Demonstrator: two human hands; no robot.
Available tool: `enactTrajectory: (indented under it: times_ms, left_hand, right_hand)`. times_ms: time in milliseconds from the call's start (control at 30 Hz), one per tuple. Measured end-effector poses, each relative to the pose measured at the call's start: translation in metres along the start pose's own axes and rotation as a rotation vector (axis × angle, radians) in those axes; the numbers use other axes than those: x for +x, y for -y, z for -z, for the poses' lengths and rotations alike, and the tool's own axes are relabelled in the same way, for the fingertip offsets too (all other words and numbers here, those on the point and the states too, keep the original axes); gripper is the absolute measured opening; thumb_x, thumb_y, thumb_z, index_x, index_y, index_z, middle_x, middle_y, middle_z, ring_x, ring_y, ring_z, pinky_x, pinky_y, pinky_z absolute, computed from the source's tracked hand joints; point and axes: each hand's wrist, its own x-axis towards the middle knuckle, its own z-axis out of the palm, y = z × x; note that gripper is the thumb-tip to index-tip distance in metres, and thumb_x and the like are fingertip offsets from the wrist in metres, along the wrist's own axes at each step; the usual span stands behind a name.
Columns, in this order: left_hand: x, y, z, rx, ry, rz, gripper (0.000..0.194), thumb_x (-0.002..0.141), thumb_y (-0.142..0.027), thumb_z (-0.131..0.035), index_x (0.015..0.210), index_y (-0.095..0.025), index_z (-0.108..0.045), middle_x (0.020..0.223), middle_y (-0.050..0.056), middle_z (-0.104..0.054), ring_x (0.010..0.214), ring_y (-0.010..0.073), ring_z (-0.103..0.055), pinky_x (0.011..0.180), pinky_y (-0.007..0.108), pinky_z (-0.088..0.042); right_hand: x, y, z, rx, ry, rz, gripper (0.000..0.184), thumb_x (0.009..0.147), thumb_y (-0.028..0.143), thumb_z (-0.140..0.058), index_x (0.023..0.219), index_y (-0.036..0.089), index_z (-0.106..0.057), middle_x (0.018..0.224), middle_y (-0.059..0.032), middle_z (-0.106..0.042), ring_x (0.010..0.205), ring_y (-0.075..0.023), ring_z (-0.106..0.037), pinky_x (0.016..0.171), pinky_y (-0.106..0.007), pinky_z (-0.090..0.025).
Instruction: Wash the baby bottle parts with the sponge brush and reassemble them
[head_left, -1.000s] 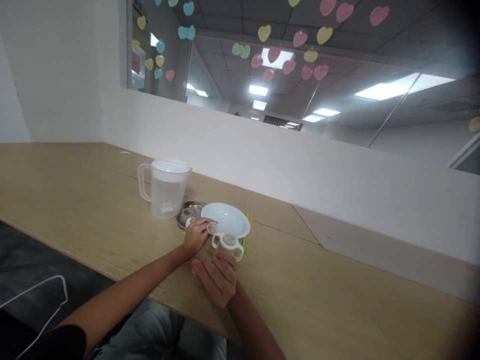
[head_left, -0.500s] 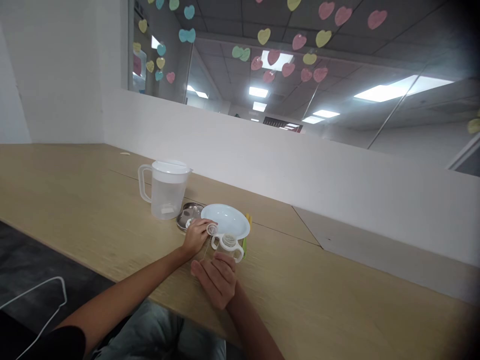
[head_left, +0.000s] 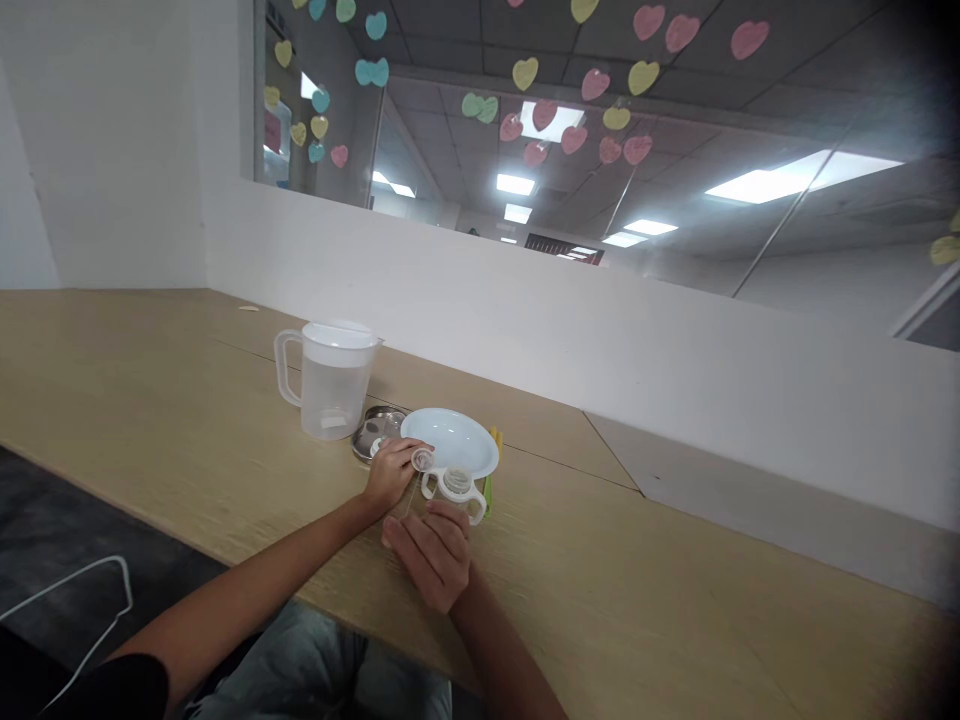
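While the lidded pitcher [head_left: 335, 390] stands left of the white bowl [head_left: 450, 436], my right hand [head_left: 435, 562] curls, its grip unclear; my left hand [head_left: 388, 478], beside the seemingly uncapped two-handled cup [head_left: 457, 483], pinches a clear disc [head_left: 422, 460], yet unfitted.

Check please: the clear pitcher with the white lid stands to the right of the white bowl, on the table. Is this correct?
Not quite: the head view shows the clear pitcher to the left of the white bowl, not to the right. It does have the white lid and stands on the table.
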Motion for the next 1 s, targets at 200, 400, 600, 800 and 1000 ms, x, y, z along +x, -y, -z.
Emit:
enactTrajectory:
  times_ms: [200,400,600,800,1000]
  left_hand:
    - [0.0,-0.001,0.001,0.009,0.007,-0.016,0.024,0.09,-0.02,-0.044,0.093,-0.023,-0.068,0.096,0.002,-0.07,0.087,0.0171,-0.062,0.079,0.034,-0.044]
    - [0.0,-0.006,0.005,-0.006,0.029,-0.041,0.024,0.09,-0.022,-0.045,0.094,-0.023,-0.068,0.096,0.003,-0.07,0.089,0.0189,-0.063,0.081,0.036,-0.044]
    - [0.001,-0.005,0.004,-0.005,0.011,-0.031,0.024,0.09,-0.021,-0.044,0.093,-0.024,-0.068,0.095,0.002,-0.071,0.088,0.0186,-0.064,0.081,0.035,-0.045]
    - [0.0,-0.004,0.001,-0.014,-0.019,-0.029,0.023,0.089,-0.02,-0.046,0.089,-0.022,-0.069,0.093,0.002,-0.071,0.086,0.0187,-0.064,0.078,0.035,-0.046]
    - [0.0,-0.002,0.0,-0.036,-0.034,-0.036,0.024,0.088,-0.017,-0.046,0.088,-0.022,-0.069,0.091,0.002,-0.07,0.086,0.0175,-0.063,0.08,0.034,-0.047]
  right_hand:
    - [-0.001,-0.005,-0.005,0.033,-0.061,-0.052,0.007,0.083,0.012,-0.061,0.088,0.012,-0.067,0.069,-0.0006,-0.065,0.069,-0.0089,-0.055,0.078,-0.025,-0.05]
    - [-0.007,-0.009,-0.012,-0.023,-0.04,-0.065,0.008,0.083,0.011,-0.06,0.089,0.013,-0.066,0.069,-0.0004,-0.065,0.068,-0.0093,-0.055,0.075,-0.026,-0.049]
    - [-0.012,-0.009,-0.016,-0.088,-0.015,-0.046,0.007,0.084,0.015,-0.062,0.09,0.017,-0.065,0.068,0.0019,-0.066,0.064,-0.0071,-0.055,0.076,-0.025,-0.048]
    - [-0.016,-0.013,-0.015,0.002,-0.017,-0.093,0.015,0.083,0.01,-0.06,0.097,0.014,-0.064,0.075,-0.0015,-0.067,0.073,-0.0092,-0.061,0.078,-0.027,-0.052]
    - [-0.018,-0.017,-0.016,0.031,0.002,-0.103,0.017,0.085,0.008,-0.057,0.098,0.012,-0.065,0.08,-0.0046,-0.067,0.082,-0.0118,-0.064,0.081,-0.029,-0.053]
